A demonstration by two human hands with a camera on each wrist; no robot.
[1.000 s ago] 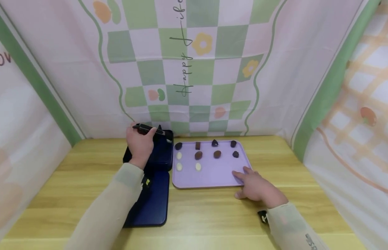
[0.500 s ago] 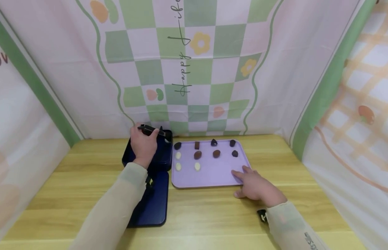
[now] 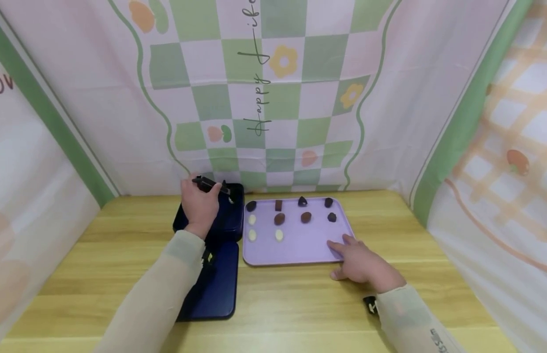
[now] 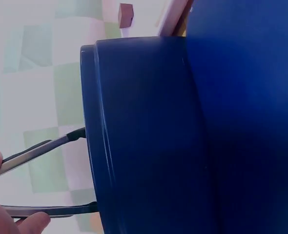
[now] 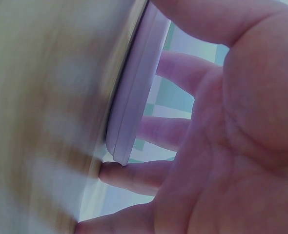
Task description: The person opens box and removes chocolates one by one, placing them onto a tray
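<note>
My left hand holds a pair of black-and-steel tongs over the deep navy box at the back left. In the left wrist view the tongs' arms stand apart, and their tips are hidden behind the box wall. A small white piece shows by the tips in the head view; whether they grip it I cannot tell. My right hand spreads its fingers over the front right corner of the lilac tray. White chocolates, brown chocolates and dark chocolates sit on it in rows.
A flat navy lid lies on the wooden table in front of the box, partly under my left forearm. A patterned curtain hangs close behind the box and tray.
The tongs' tips and the white piece beside them have shifted slightly left and lower over the box. My right hand keeps its place on the tray.
</note>
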